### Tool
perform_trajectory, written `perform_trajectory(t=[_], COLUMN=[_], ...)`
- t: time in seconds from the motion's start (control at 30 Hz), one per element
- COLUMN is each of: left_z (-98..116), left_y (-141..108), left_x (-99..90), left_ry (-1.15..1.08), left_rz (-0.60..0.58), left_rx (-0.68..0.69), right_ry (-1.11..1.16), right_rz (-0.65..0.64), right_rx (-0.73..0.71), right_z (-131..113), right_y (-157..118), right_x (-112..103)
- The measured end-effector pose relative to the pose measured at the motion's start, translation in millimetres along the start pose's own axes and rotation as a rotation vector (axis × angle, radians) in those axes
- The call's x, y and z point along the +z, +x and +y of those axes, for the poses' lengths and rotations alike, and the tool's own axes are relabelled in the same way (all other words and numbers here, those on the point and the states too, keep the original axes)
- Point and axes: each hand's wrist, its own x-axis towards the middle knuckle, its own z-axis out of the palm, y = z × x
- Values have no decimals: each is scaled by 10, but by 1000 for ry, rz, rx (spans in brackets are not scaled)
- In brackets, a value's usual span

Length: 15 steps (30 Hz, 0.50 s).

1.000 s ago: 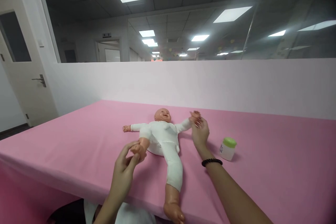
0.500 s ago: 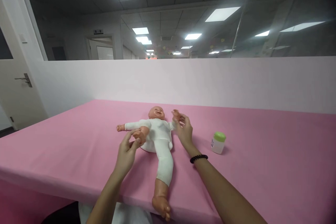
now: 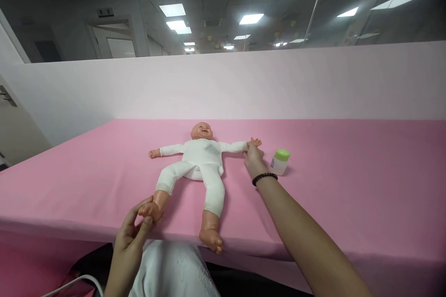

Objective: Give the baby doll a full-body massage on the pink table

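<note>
A baby doll [image 3: 204, 155] in a white suit lies on its back on the pink-covered table [image 3: 313, 195], arms and legs spread. My left hand [image 3: 134, 229] holds the doll's foot at the left, near the front edge, with thumb and fingers on either side of it. My right hand [image 3: 255, 157] is closed around the doll's wrist at the right, and the small doll hand sticks out beyond my fingers. The doll's other leg rests with its foot at the table's front edge. A jar with a green lid [image 3: 280, 162] stands just right of my right hand.
Behind the table runs a white wall [image 3: 244, 86] with a window above it. A door [image 3: 17, 120] is at the far left. A white cable [image 3: 83, 278] shows below the table's front edge at the lower left.
The doll's held leg has gone from bent up to stretched toward the lower left with my left hand. My right hand has drawn the doll's arm out to the right. The view has tilted down.
</note>
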Motion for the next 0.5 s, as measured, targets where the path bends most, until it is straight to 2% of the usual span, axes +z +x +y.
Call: perform_trajectory(t=[0.07, 0.13, 0.23, 0.3, 0.37, 0.43, 0.5], left_z=[206, 422, 612, 616, 557, 496, 481], left_y=[124, 297, 614, 820, 980, 1062, 1059], left_x=[88, 238, 570, 818, 1031, 1163, 1185], left_ry=[-23, -40, -13, 39, 88, 118, 116], left_rz=[-32, -96, -226, -301, -346, -356, -342], left_rx=[27, 87, 200, 230, 237, 250, 260], right_ry=[15, 32, -11, -132, -292, -411, -436], right_rz=[-8, -89, -390, -630, -795, -861, -824], right_rx=[-50, -204, -509, -717, -888, -966, -945], right_z=[-189, -380, -560, -575, -531, -474, -439], right_y=[-153, -358, -686, -856, -957, -989, -967], right_x=[87, 173, 261, 277, 265, 246, 236])
